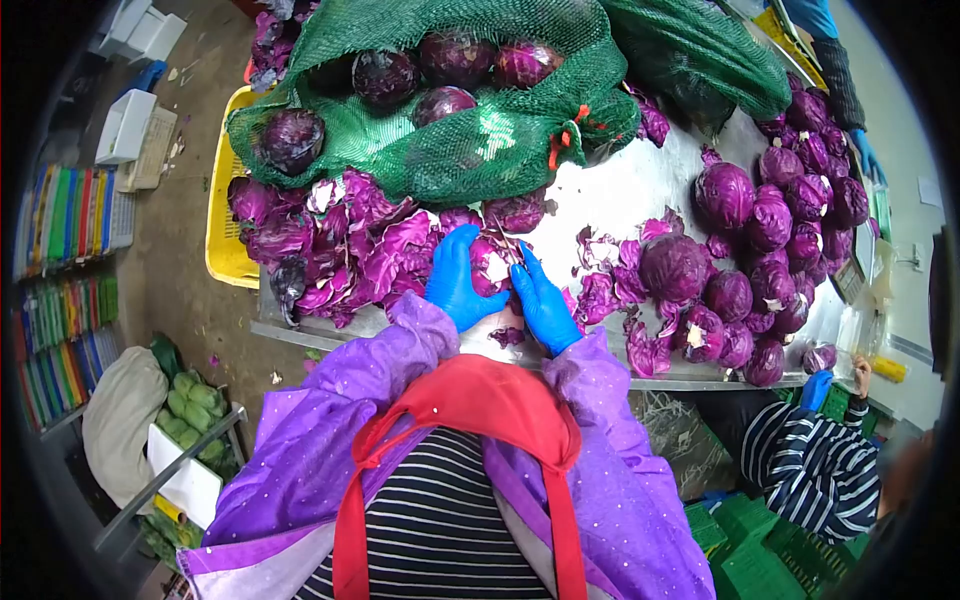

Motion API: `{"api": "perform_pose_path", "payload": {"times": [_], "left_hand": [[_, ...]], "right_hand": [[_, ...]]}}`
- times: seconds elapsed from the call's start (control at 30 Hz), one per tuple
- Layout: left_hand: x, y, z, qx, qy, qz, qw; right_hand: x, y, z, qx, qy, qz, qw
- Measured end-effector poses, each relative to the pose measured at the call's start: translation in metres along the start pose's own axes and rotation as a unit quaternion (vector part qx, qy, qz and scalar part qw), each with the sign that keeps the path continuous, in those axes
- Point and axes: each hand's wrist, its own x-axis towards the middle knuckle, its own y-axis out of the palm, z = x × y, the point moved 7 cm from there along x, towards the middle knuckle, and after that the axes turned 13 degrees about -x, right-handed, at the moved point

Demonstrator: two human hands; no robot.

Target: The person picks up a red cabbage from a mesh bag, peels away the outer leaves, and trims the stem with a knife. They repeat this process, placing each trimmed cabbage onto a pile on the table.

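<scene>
Between my two blue-gloved hands is a red cabbage (pixel 489 262) with its pale cut stem end facing up. My left hand (pixel 460 285) curves around its left side, thumb low and fingers pointing away from me. At its right side is my right hand (pixel 546 308), fingers drawn together. A thin dark strip shows by the right fingertips; I cannot tell what it is. Loose purple leaves (pixel 390 245) are heaped left of my hands. Just beyond, another red cabbage (pixel 515 212) lies against a green mesh sack (pixel 400 165) holding several cabbages.
Many trimmed cabbages (pixel 725 195) are piled on the right of the metal table (pixel 610 190), with leaf scraps beside them. A yellow crate (pixel 232 235) stands at the left. One co-worker (pixel 815 460) is at lower right; another's gloved hand (pixel 868 158) reaches in at upper right.
</scene>
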Motion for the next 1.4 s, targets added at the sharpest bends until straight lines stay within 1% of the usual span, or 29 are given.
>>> {"api": "perform_pose_path", "payload": {"times": [0.03, 0.13, 0.23, 0.33, 0.37, 0.43, 0.47, 0.5, 0.53, 0.57, 0.6, 0.63, 0.67, 0.73, 0.77, 0.83, 0.87, 0.97, 1.03, 1.07, 1.17, 1.2, 1.3, 1.33, 1.37, 1.4], "left_hand": [[0.0, 0.0, 0.001, -0.001, 0.0, 0.0, 1.0], [-0.001, 0.001, 0.001, 0.001, -0.001, 0.001, 1.0], [-0.001, 0.003, 0.0, 0.004, 0.001, 0.0, 1.0], [0.003, 0.005, -0.004, 0.017, 0.005, 0.003, 1.0], [0.005, 0.006, -0.006, 0.023, 0.008, 0.006, 1.0], [-0.002, 0.007, -0.009, 0.028, 0.047, 0.025, 0.998], [-0.008, 0.007, -0.01, 0.03, 0.071, 0.029, 0.997], [-0.011, 0.002, -0.011, 0.036, 0.092, 0.034, 0.994], [-0.01, -0.003, -0.006, 0.017, 0.073, 0.045, 0.996], [-0.004, -0.007, 0.001, -0.009, 0.086, 0.057, 0.995], [-0.001, -0.015, 0.0, -0.001, 0.088, 0.059, 0.994], [-0.002, -0.021, -0.002, 0.007, 0.088, 0.064, 0.994], [-0.002, -0.026, 0.002, -0.03, 0.06, 0.034, 0.997], [-0.015, -0.028, 0.012, -0.108, -0.003, -0.024, 0.994], [-0.017, -0.025, 0.015, -0.098, -0.011, -0.028, 0.995], [-0.016, -0.02, 0.019, -0.081, -0.023, -0.036, 0.996], [-0.016, -0.018, 0.014, -0.066, -0.002, -0.024, 0.998], [-0.016, -0.01, 0.0, 0.005, 0.03, -0.004, 1.0], [-0.016, -0.007, -0.001, 0.005, 0.03, -0.001, 1.0], [-0.016, -0.007, -0.001, 0.005, 0.029, -0.002, 1.0], [-0.016, -0.008, 0.0, 0.02, 0.042, 0.007, 0.999], [-0.015, -0.008, 0.0, 0.017, 0.051, 0.005, 0.999], [-0.01, -0.005, 0.0, 0.001, 0.049, 0.009, 0.999], [-0.01, -0.005, 0.0, 0.007, 0.063, 0.029, 0.998], [-0.01, -0.004, -0.001, 0.013, 0.07, 0.033, 0.997], [-0.009, -0.005, -0.002, 0.021, 0.077, 0.037, 0.996]], "right_hand": [[0.001, 0.0, 0.0, -0.001, -0.026, -0.012, 1.0], [-0.001, -0.003, 0.003, -0.021, 0.041, -0.008, 0.999], [-0.001, -0.005, 0.005, -0.007, 0.064, -0.033, 0.997], [0.003, -0.014, 0.006, -0.023, 0.044, -0.1, 0.994], [0.01, -0.015, -0.011, 0.024, 0.082, -0.1, 0.991], [0.026, -0.009, -0.067, 0.121, 0.157, -0.101, 0.975], [0.042, -0.005, -0.081, 0.18, 0.082, -0.12, 0.973], [0.047, -0.006, -0.073, 0.193, 0.075, -0.112, 0.972], [0.036, -0.003, -0.073, 0.205, 0.082, -0.104, 0.97], [0.035, -0.007, -0.067, 0.211, 0.079, -0.095, 0.97], [0.021, -0.012, -0.052, 0.198, 0.177, -0.041, 0.963], [0.014, -0.012, -0.048, 0.184, 0.143, -0.062, 0.971], [0.008, -0.011, -0.042, 0.171, 0.106, -0.084, 0.976], [-0.005, -0.016, -0.041, 0.052, 0.066, -0.112, 0.99], [-0.012, -0.019, -0.04, -0.008, 0.049, -0.129, 0.99], [-0.019, -0.037, -0.029, -0.056, 0.06, -0.168, 0.982], [-0.021, -0.045, -0.022, -0.049, 0.094, -0.131, 0.986], [-0.025, -0.037, 0.047, -0.132, -0.056, -0.107, 0.984], [-0.014, -0.014, 0.048, -0.184, -0.085, -0.071, 0.977], [-0.009, -0.005, 0.041, -0.197, -0.103, -0.072, 0.972], [0.0, 0.001, 0.037, -0.18, -0.046, 0.003, 0.983], [0.004, 0.0, 0.034, -0.179, -0.066, -0.02, 0.981], [0.011, -0.006, 0.028, -0.095, -0.071, -0.037, 0.992], [0.015, -0.017, 0.035, -0.075, -0.063, -0.057, 0.994], [0.02, -0.021, 0.027, -0.103, -0.048, -0.066, 0.991], [0.023, -0.022, 0.027, -0.101, -0.064, -0.054, 0.991]]}}
